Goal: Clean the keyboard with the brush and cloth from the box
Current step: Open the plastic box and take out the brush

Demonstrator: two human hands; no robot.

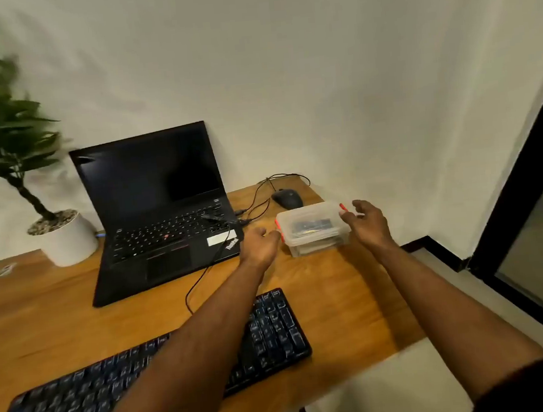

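Both hands reach to the clear plastic box [313, 226] w/ red latches at centre-right of the frame: left hand [260, 244] curled at the box's left end by a latch, right hand [368, 222] w/ fingers loosely bent at its right end; can't tell if either actually grips. Lid is on, dark contents blurred inside. Black keyboard [274, 330] lies lower left on the wooden desk [337, 298], partly under the left forearm; ThinkPad laptop [162, 212], mouse [286, 198] & potted plant [59, 237] sit behind.
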